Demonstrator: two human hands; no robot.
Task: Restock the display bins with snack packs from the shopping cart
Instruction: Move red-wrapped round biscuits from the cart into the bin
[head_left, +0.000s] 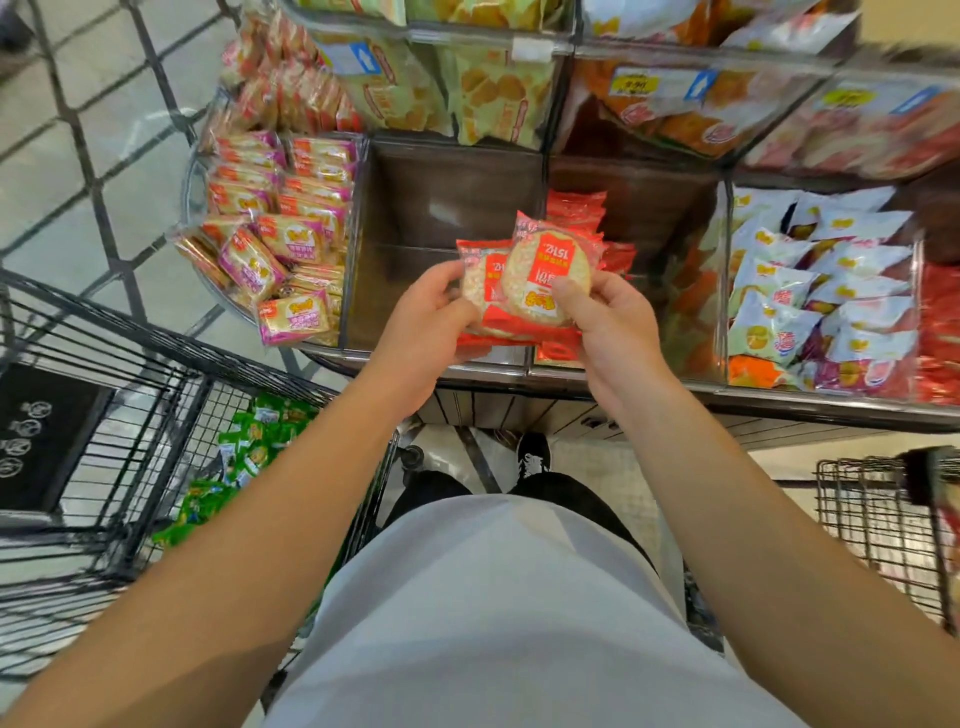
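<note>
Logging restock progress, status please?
Left hand and right hand both gripping red snack packs. Held over near-empty middle bin. Nothing in the way.

Both hands, left hand (415, 332), right hand (610, 332), gripping red snack packs (540, 270) above display bin (447, 208), shopping cart (130, 415) left

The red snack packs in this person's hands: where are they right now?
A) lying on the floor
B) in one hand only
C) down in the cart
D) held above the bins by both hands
D: the left hand and right hand both grip the red snack packs above the display bins.
</note>
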